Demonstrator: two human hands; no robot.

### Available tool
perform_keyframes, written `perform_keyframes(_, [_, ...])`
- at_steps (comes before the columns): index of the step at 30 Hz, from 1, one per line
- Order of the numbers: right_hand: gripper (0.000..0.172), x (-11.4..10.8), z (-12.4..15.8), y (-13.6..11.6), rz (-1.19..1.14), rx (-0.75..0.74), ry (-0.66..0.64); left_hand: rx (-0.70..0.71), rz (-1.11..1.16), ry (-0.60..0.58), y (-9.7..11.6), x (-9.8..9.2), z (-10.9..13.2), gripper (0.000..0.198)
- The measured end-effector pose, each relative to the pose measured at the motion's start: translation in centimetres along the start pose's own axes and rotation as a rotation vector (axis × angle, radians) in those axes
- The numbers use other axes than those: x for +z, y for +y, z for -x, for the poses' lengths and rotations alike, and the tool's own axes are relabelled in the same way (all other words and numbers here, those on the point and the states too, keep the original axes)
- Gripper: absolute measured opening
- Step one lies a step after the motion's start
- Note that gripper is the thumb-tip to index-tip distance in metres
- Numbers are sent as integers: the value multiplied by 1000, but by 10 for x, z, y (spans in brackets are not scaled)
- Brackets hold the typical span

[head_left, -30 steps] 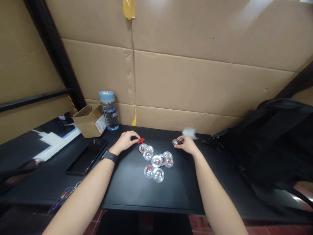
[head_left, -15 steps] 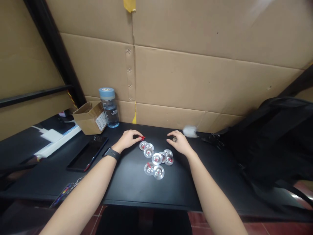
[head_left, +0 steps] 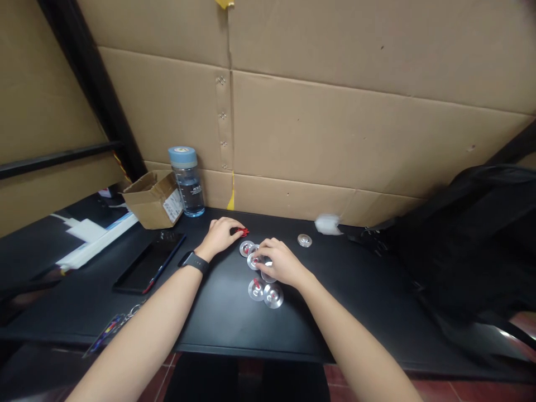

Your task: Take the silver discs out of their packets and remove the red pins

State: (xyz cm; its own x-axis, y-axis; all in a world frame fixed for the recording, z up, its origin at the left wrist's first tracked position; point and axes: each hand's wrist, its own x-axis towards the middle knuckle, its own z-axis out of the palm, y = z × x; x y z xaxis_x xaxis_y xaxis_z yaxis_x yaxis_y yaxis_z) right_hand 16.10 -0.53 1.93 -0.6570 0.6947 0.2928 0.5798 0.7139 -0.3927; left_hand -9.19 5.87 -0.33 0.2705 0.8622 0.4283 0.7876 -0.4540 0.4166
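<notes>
Round silver metal discs with raised centres, several bearing small red pieces, lie on the black table. My left hand, with a watch on the wrist, rests behind them. Its thumb and fingertips close on a small red piece in a pile. My right hand is over the group, thumb and forefinger apart at the edge of a silver disc. It hides some other discs. Nearer the front edge, a disc with a red strip touches another disc. One single disc lies apart at the right.
At the back left stand a cardboard box and a blue-lidded water bottle. A phone and keys lie left. A white crumpled packet sits by the cardboard wall, and a black bag fills the right.
My right hand has moved left, from the table's right part to over the discs. A disc lies where it was. The left hand stays by the red pieces.
</notes>
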Motion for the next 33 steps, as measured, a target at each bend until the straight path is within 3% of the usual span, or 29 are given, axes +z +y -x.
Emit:
perform_keyframes(9, [9, 8, -3, 4, -36, -11, 44, -63, 49, 136, 5, -13, -1, 20])
perform_keyframes(16, [6, -4, -6, 7, -412, 125, 320, 37, 129, 141, 33, -17, 1, 18])
perform_keyframes(19, [14, -6, -6, 13, -654, 250, 434, 116, 219, 83, 53, -15, 4, 12])
perform_keyframes(23, [22, -7, -6, 19, -865, 322, 470, 143, 304, 49, 73, -10, 7, 9])
perform_keyframes(29, [27, -5, -9, 19, -1033, 345, 616, 82, 407, 58, 76, 5, 9, 9])
perform_keyframes(33, [25, -1, -10, 16, -1056, 351, 618, 55, 569, 118, 82, 12, 11, 13])
